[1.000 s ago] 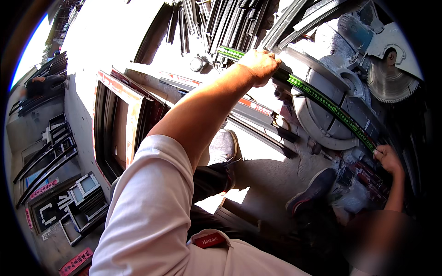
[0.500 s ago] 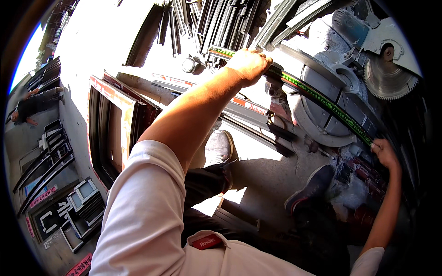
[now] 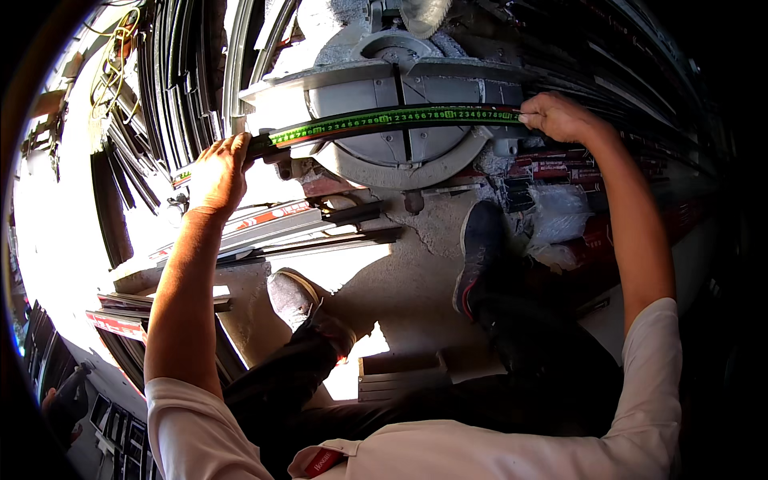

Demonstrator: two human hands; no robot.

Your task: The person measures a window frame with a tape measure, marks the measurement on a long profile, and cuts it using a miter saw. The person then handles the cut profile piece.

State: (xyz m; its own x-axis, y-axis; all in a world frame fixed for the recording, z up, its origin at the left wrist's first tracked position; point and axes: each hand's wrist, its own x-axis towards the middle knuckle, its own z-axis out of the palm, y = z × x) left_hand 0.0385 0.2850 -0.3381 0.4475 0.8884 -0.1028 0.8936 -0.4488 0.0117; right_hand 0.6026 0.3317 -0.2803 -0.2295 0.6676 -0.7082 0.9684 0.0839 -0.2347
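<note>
Bare-handed work at a circular saw, seen from the head. The left hand [image 3: 218, 174] has its grip closed over a dark bar [image 3: 259, 147] and the green tape measure [image 3: 384, 119] lying along it. The right hand [image 3: 560, 118] has a narrow grip, thumb and finger pinching the right end of the marked tape; whether it also bears on the bar cannot be told. The tape stretches in a gentle arc between the two grips, and a short length shows beyond the left one.

Between the grips, beneath the tape, lies the round grey saw base [image 3: 352, 98], its dark slot crossed by the tape; the toothed saw blade [image 3: 426, 14] stands farther out, beyond the tape. Beyond the left grip lean long dark profiles [image 3: 180, 72], with a yellow cord [image 3: 116, 56] farther to the left. Nearer the body than the left grip, red-marked strips [image 3: 280, 216] lie on the floor [image 3: 424, 296]. Just nearer the body than the right grip are red packages [image 3: 552, 168] and a clear plastic bag [image 3: 560, 212]. Two shoes [image 3: 482, 240] stand on the floor, between the forearms.
</note>
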